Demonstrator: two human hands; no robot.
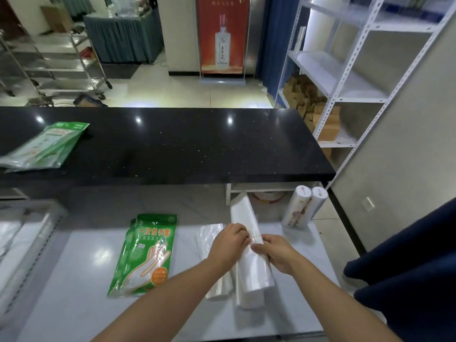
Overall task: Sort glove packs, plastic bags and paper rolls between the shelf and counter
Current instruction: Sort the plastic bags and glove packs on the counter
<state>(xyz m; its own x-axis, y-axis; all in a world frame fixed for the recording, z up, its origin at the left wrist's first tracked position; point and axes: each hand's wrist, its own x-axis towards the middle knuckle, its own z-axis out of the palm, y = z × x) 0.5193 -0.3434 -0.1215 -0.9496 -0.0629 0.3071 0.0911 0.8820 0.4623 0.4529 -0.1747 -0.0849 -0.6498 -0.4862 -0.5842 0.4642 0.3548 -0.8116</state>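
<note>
A rolled bundle of clear plastic bags (249, 267) lies lengthwise on the white lower counter (81, 280). My left hand (228, 245) and my right hand (277, 253) both pinch a thin rubber band (256, 236) that crosses the bundle's middle. A second flat stack of clear bags (207, 236) lies just left of it, partly under my left arm. Green glove packs (145, 253) lie to the left on the same counter. Two paper rolls (302, 208) lean at the counter's far right corner. More green glove packs (44, 146) rest on the black counter (172, 144).
A white metal shelf (345, 77) stands at the right, with cardboard boxes (313, 107) on its low levels and a white roll higher up. A glass display case (22, 233) sits at the left. A dark blue cloth (414, 267) hangs at the right edge.
</note>
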